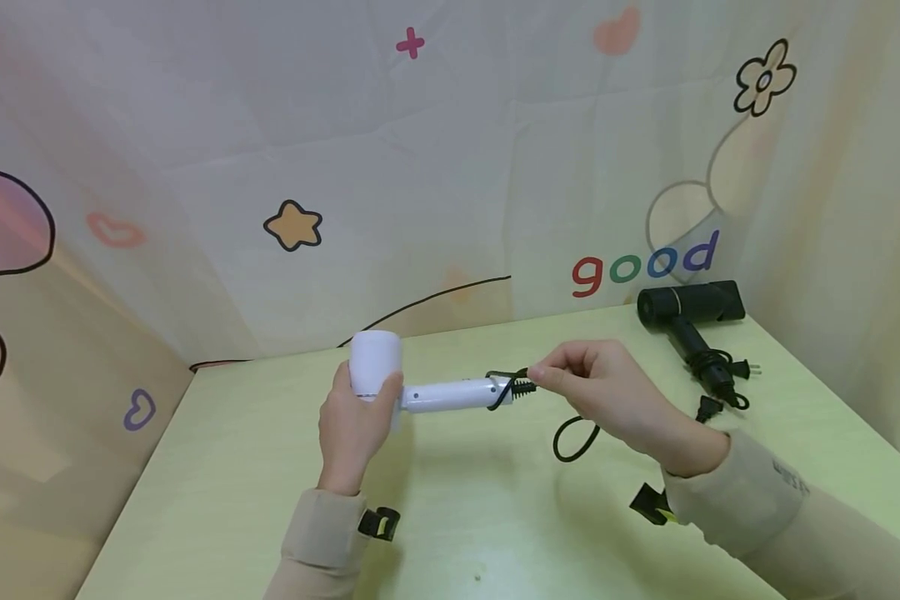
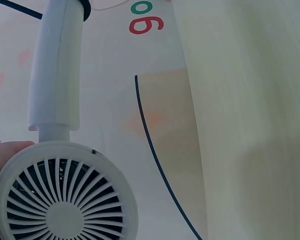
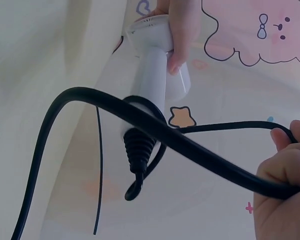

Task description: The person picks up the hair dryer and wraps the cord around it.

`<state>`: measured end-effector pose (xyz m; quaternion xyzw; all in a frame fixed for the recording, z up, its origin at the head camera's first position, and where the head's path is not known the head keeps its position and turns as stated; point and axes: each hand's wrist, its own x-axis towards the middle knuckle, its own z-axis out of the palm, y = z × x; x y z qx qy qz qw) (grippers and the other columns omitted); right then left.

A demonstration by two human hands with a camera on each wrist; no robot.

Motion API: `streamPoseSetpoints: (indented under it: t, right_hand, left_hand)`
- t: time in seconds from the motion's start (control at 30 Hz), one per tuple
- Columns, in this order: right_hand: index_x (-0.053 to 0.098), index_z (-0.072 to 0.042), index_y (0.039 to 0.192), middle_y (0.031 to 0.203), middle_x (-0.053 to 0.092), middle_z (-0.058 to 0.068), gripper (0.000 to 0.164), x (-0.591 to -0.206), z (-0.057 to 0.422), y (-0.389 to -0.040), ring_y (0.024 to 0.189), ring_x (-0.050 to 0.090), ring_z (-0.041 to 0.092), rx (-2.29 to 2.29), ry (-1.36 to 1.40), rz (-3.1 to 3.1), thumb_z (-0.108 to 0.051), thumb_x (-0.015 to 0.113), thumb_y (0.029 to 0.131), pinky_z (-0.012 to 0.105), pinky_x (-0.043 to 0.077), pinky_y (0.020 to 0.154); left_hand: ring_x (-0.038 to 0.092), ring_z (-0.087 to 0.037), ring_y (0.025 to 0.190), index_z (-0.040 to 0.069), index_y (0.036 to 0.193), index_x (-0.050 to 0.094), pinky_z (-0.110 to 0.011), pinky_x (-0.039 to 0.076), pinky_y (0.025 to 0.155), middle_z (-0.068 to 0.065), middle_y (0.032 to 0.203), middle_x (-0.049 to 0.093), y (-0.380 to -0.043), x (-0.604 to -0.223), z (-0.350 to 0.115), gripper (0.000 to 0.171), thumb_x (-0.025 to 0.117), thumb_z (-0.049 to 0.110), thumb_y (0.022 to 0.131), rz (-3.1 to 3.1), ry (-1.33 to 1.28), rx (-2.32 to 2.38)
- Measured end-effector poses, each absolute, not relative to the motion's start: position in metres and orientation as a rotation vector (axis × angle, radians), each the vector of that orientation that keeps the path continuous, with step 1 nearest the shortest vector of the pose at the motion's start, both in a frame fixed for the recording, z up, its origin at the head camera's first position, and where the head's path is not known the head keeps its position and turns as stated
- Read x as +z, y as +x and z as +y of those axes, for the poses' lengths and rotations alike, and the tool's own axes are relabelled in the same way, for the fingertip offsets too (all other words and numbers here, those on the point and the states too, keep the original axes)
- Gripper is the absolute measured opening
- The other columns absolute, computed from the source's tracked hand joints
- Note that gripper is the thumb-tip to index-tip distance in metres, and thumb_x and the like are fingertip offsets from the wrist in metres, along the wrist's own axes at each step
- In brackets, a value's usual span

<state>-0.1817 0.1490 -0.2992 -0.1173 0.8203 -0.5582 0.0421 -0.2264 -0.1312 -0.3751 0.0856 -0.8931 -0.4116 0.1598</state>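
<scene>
A white hair dryer (image 1: 450, 397) is held above the table, its handle pointing right. My left hand (image 1: 354, 433) grips it round the barrel, thumb on the near side. In the left wrist view, the slotted round grille (image 2: 65, 220) at one end of the barrel shows. The dryer's black cord (image 3: 190, 148) is looped round the end of the handle, by the ribbed sleeve (image 3: 139, 149). To the right, my right hand (image 1: 607, 392) pinches the cord between thumb and fingers. A slack loop of cord hangs below that hand.
On the pale green table (image 1: 232, 467), a black hair dryer (image 1: 708, 302) lies at the back right, its cord wound round the handle and its pronged plug (image 1: 741, 368) beside it. Another black plug-like piece (image 1: 708, 408) lies nearer. A patterned curtain (image 1: 420, 167) stands behind the table.
</scene>
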Motion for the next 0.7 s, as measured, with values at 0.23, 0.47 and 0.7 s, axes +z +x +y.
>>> streamPoseSetpoints:
  t: [0.23, 0.47, 0.7]
  right_hand:
    - [0.068, -0.003, 0.092, 0.063, 0.041, 0.000, 0.024, -0.303, 0.147, -0.173, 0.055, 0.037, 0.009, -1.719, -0.381, 2.494, -0.027, 0.066, 0.088, 0.022, 0.033, 0.046]
    - [0.068, -0.002, 0.094, 0.061, 0.040, -0.002, 0.025, -0.310, 0.145, -0.166, 0.052, 0.035, 0.007, -1.748, -0.416, 2.420, -0.026, 0.065, 0.090, 0.022, 0.029, 0.045]
    - [0.068, 0.003, 0.105, 0.059, 0.041, -0.005, 0.027, -0.321, 0.143, -0.159, 0.049, 0.031, 0.006, -1.785, -0.486, 2.281, -0.019, 0.059, 0.093, 0.021, 0.027, 0.044]
  left_hand:
    - [0.064, -0.031, 0.081, 0.006, 0.128, 0.047, -0.036, 0.050, 0.060, -0.018, 0.103, 0.065, -0.229, -0.376, -0.129, 0.062, 0.060, 0.048, 0.086, -2.535, 0.253, -1.178]
    - [0.063, -0.031, 0.082, 0.005, 0.127, 0.047, -0.033, 0.046, 0.059, -0.017, 0.101, 0.065, -0.231, -0.375, -0.129, 0.062, 0.059, 0.050, 0.086, -2.527, 0.289, -1.191]
    - [0.062, -0.032, 0.085, 0.004, 0.130, 0.045, -0.035, 0.046, 0.062, -0.018, 0.103, 0.064, -0.232, -0.375, -0.129, 0.065, 0.056, 0.052, 0.087, -2.511, 0.328, -1.231]
